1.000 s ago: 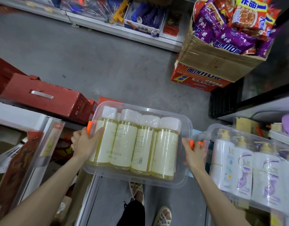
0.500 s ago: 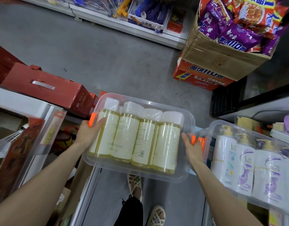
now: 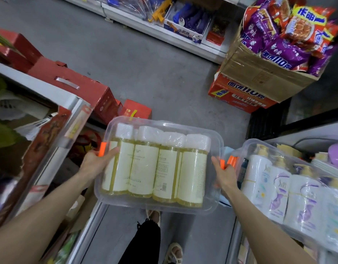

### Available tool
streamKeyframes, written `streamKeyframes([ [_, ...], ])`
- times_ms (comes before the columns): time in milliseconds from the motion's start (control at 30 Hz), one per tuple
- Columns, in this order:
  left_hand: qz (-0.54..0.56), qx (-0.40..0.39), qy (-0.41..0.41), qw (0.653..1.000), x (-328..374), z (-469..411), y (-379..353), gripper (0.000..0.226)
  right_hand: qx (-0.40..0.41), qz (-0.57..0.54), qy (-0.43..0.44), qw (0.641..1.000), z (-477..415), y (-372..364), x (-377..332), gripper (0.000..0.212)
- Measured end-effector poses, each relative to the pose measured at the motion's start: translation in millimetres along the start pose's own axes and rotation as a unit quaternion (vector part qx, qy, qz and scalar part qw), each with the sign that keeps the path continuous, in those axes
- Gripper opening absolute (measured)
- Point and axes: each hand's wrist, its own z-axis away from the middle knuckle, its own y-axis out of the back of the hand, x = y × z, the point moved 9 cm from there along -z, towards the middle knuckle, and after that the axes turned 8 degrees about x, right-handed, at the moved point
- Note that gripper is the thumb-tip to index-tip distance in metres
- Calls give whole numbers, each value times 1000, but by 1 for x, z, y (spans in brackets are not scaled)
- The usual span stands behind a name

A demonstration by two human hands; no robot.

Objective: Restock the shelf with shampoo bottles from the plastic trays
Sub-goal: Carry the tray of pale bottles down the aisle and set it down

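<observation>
Head view: carries a clear plastic tray (image 3: pixel 164 123) of four shampoo bottles (image 3: pixel 156 166) above the aisle floor (image 3: pixel 145 63).

Grips the tray's left end wall with the left hand (image 3: pixel 95 162), thumb laid over the rim beside an orange clip (image 3: pixel 102 149); clasps the right end wall with the right hand (image 3: pixel 226 175), fingers curled under. Shows the bottles lying side by side, wall to wall, white caps toward the tray's far edge. Shows a second tray (image 3: pixel 247 149) of white pump bottles (image 3: pixel 278 187) just beside the held tray's right end, at the edge of a shelf (image 3: pixel 297 134). Shows red cartons (image 3: pixel 69 82) at left, a cardboard box (image 3: pixel 259 73) of snack bags beyond.
</observation>
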Motion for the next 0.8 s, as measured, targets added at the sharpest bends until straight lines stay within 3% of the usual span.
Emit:
streamKeyframes([
  [433,175,60,122,975,-153,130,36,37,-80,134,120,981,58,5,31,50],
  [800,258,159,216,928,-325,328,27,51,-167,238,265,919,138,6,82,51],
])
